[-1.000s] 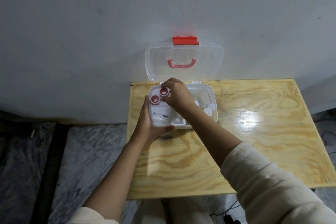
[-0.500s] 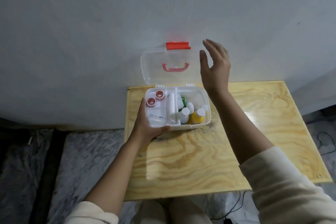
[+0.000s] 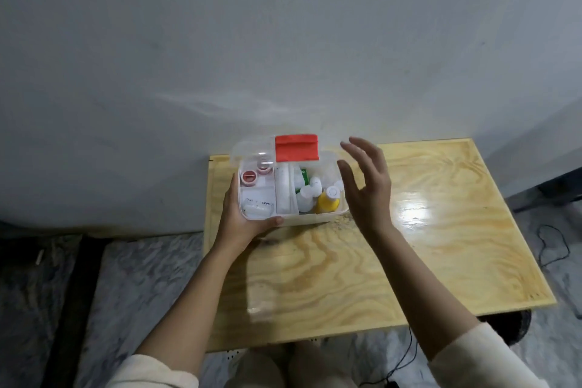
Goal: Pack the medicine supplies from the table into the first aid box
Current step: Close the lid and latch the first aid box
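The clear first aid box (image 3: pixel 315 218) stands at the table's far left corner. Its transparent lid (image 3: pixel 252 151) with the red latch (image 3: pixel 296 148) is tipped forward, partway down over the box. Inside I see two red-and-white tape rolls (image 3: pixel 248 177), white packets (image 3: pixel 256 206), white bottles (image 3: pixel 307 198) and a yellow bottle (image 3: pixel 328 203). My left hand (image 3: pixel 239 220) grips the box's front left corner. My right hand (image 3: pixel 367 186) hovers just right of the box, fingers spread, holding nothing.
The wooden table (image 3: pixel 409 246) stretches right and toward me, with a glare spot on it. A grey wall (image 3: pixel 283 41) rises directly behind the box. Marbled floor (image 3: pixel 126 277) lies to the left, and a black cable (image 3: pixel 554 242) trails at the right.
My right hand left the tape rolls, rose beside the lid, then came down next to the box. The lid has swung from upright to partway down.
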{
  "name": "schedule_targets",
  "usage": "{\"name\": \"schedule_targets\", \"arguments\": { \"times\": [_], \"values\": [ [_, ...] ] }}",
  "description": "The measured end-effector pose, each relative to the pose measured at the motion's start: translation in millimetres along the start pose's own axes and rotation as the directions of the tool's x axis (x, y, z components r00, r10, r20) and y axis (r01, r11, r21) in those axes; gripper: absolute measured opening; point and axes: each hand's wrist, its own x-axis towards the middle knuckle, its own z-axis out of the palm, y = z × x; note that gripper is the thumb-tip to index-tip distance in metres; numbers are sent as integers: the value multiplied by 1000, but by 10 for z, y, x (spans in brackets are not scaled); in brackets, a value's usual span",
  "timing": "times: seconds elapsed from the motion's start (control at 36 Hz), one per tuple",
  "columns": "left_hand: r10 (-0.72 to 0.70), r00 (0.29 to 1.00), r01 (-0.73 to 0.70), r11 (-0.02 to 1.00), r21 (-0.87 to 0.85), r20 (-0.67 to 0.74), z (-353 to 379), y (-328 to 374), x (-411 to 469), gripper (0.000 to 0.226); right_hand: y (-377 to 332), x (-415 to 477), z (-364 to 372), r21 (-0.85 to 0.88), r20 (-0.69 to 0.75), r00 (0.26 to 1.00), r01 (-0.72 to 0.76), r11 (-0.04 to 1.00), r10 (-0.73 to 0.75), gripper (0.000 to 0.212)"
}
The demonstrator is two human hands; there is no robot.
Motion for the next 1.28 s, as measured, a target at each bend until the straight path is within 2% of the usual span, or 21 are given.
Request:
{"name": "schedule_targets", "arguments": {
  "times": [0.14,0.25,0.31,0.47,0.58,0.72,0.83,0.92,1.0,1.11,1.28],
  "values": [
    [-80,996,77,992,-96,-33,78,-53,-52,101,116,-394,52,-17,34,996,-76,997,77,32],
    [-83,996,79,992,-102,-28,88,-53,-25,116,217,-609,90,-52,109,985,-128,990,133,36],
    [-72,997,69,991,-114,-22,87,-59,-18,115,257,-650,94,-57,128,982,-132,990,138,38],
    [-77,997,79,985,-155,17,85,-29,-10,117,311,-625,77,-78,153,976,-148,986,158,39],
    [-83,992,96,985,-140,93,55,-8,-1,119,361,-589,63,-102,163,973,-151,983,166,41],
    [-80,983,101,987,-123,163,23,21,27,111,379,-514,51,-119,170,974,-132,984,151,40],
    [-80,985,105,980,-171,150,44,98,32,103,380,-537,51,-97,165,977,-119,988,134,39],
    [-147,981,168,969,-182,125,45,123,19,91,382,-564,55,-70,148,979,-130,989,139,37],
    [-221,971,232,962,-141,90,26,101,13,107,364,-536,53,-48,141,983,-115,992,121,31],
    [-249,967,254,961,-107,62,56,125,7,109,287,-448,128,-25,228,974,10,1000,-4,27],
    [-244,970,245,968,-52,15,151,190,-32,95,258,-403,173,32,351,935,30,999,-39,22]
  ]
}}
